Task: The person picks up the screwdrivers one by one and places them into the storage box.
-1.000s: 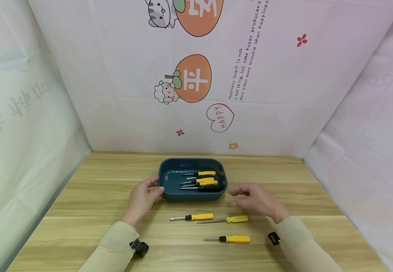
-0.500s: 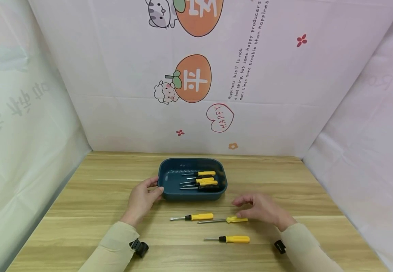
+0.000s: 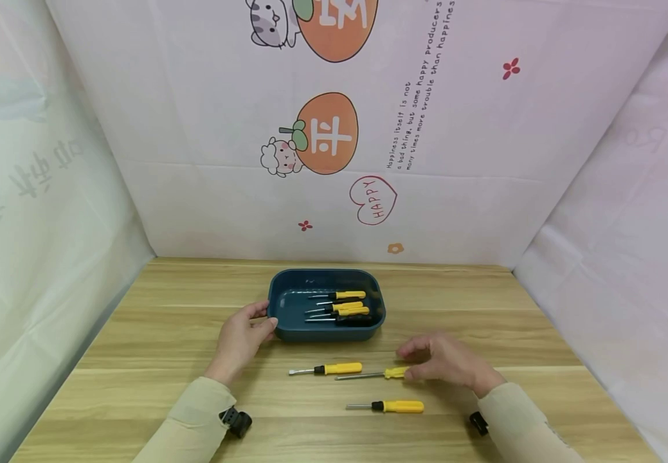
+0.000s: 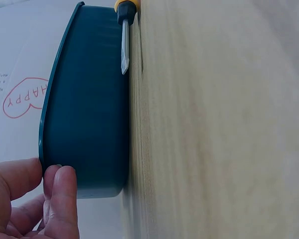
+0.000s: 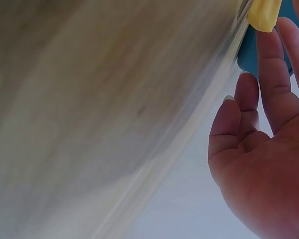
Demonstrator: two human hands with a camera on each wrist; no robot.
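Head view: near the back edge of the table, the left hand pinches the blue bin; the right hand, thumb and fingers parted, gripping nothing, reaches a screwdriver.

You have a light wood-grain tabletop in front of you. Directly on it, towards the far edge, sits 1 dark blue box. On your side of that lie 3 yellow-handled tools, blades pointing left: a flat-blade screwdriver, a long-shank screwdriver just right of it, and a short-shank screwdriver nearest you.
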